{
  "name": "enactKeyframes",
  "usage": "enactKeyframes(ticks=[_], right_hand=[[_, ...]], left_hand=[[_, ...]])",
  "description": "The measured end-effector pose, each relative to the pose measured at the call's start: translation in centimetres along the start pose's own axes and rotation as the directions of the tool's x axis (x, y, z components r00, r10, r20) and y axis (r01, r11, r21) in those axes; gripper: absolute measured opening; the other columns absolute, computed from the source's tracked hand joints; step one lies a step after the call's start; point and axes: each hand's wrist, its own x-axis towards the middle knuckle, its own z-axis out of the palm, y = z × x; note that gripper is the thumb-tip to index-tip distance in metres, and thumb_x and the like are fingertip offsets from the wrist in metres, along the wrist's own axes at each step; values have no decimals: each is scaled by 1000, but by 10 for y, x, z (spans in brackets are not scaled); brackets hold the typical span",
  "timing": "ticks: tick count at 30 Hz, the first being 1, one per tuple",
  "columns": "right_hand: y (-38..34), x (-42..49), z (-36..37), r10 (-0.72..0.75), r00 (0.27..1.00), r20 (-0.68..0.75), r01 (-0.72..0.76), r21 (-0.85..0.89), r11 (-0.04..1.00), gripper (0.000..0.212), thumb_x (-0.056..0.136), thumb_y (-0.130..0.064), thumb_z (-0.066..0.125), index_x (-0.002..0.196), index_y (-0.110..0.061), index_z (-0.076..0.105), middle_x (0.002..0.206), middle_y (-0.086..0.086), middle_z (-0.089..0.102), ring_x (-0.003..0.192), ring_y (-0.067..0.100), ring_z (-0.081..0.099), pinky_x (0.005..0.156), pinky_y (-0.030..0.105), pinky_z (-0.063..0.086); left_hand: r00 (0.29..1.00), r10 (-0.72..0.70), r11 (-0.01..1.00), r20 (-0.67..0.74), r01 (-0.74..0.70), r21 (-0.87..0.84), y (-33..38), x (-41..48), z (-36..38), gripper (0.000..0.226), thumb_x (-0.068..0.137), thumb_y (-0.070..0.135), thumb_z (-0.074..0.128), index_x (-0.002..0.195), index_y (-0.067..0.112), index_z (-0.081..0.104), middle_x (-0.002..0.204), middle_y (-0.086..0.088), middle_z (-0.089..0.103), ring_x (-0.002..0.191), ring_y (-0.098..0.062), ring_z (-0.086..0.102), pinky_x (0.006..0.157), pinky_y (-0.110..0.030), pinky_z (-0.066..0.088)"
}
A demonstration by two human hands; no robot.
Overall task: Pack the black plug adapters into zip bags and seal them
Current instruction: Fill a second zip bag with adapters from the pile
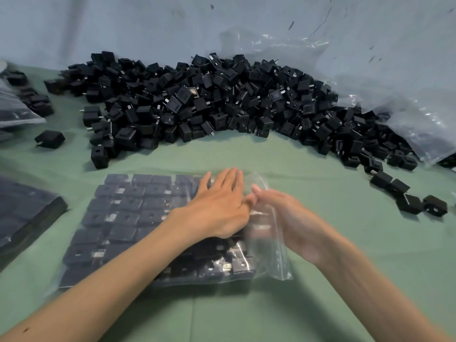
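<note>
A clear zip bag (123, 218) filled with rows of black plug adapters lies flat on the green cloth in front of me. My left hand (217, 208) lies flat on the bag's right part, fingers straight, pressing the adapters down. My right hand (288, 218) pinches the bag's open right edge, the clear flap (278, 255), between thumb and fingers; it is blurred. A large heap of loose black adapters (209, 102) stretches across the back of the table.
A big crumpled clear plastic sheet (370, 82) lies at the back right. Packed bags lie at the left edge (24, 213) and far left (14, 107). Stray adapters (409, 201) sit at the right, one (49, 138) at the left. Green cloth (246, 317) lies in front.
</note>
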Motion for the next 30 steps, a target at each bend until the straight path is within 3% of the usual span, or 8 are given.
enactKeyframes(ticks=[3,8,14,16,19,23,27,30], right_hand=[[5,0,0,-26,998,-55,31,91,995,34,93,-25,54,114,0,63,113,18,67,103,35,65,83,42,57],[0,-5,0,-44,999,-5,44,207,977,22,90,-19,54,103,-5,65,105,13,71,91,27,70,72,33,57],[-20,-2,-4,10,997,78,-14,47,999,40,92,-16,51,54,-22,66,85,9,68,88,29,67,91,53,50],[-21,2,-1,11,999,31,-12,31,999,41,95,-14,50,56,-20,63,84,16,64,86,31,64,92,55,49],[-16,3,4,29,998,-50,-25,69,997,29,98,-6,44,70,-12,48,110,36,54,82,29,64,89,48,51],[-14,-5,-10,-11,994,-113,29,155,987,31,95,4,43,70,-14,38,110,37,59,88,34,69,79,43,57],[-16,-6,-21,21,999,-29,-20,33,999,31,92,12,44,75,-14,37,81,20,67,78,29,71,64,32,60],[-51,8,-43,79,996,28,-61,-416,907,20,91,-8,58,79,-12,42,89,18,72,80,27,72,62,24,57]], left_hand=[[997,46,997,-61,-49,-61,8,-1,1,60,100,33,5,148,6,-18,158,-7,-22,144,-15,-22,117,-36,-14],[982,154,959,-111,-175,-222,7,-1,-7,57,104,33,12,150,13,-13,159,1,-18,143,-3,-18,110,-18,-15],[996,47,994,80,-38,-107,0,-10,-20,66,101,48,8,145,7,-21,149,-6,-33,140,-16,-25,108,-28,-14],[995,-22,1000,100,24,-19,4,-15,-17,69,100,50,6,143,4,-22,147,-11,-35,140,-23,-28,109,-33,-16],[999,-33,993,27,30,115,15,-18,0,68,99,44,2,142,-3,-22,149,-22,-32,140,-31,-29,118,-45,-11],[999,20,995,-47,-15,102,9,-14,7,73,96,52,-3,144,1,-19,153,-17,-28,142,-25,-27,119,-40,-10],[989,69,996,-134,-61,63,4,-10,12,81,87,60,-12,147,6,-15,156,-11,-23,143,-19,-24,117,-34,-14],[984,73,997,-163,-66,47,3,-8,15,89,79,65,-18,146,8,-15,156,-9,-23,143,-17,-24,116,-34,-15]])
